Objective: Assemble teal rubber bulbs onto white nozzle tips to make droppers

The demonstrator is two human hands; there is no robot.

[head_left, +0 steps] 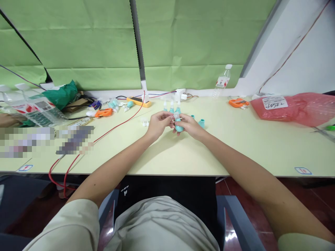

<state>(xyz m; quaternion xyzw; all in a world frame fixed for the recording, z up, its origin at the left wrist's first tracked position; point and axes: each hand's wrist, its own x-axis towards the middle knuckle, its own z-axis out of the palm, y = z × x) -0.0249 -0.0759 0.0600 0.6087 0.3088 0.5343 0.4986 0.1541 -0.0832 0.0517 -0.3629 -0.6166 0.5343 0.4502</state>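
Both hands meet over the middle of the pale table. My right hand (190,125) has its fingers wrapped round a small teal bottle (179,128) with a clear top. The fingers of my left hand (160,122) pinch at that clear top, from the left. Just behind the hands stand several teal bottles with clear pointed tips (172,107). To the right of my right hand are teal open-ended pieces (201,123). Small white pieces (145,123) lie left of my left hand.
Behind lie a yellow meter (138,101) and orange tools (104,112). A red cable (115,126) crosses the left side. Large water bottles (43,106) and a person's arm (9,120) are far left. A red plastic bag (293,108) and an upright bottle (223,81) are right.
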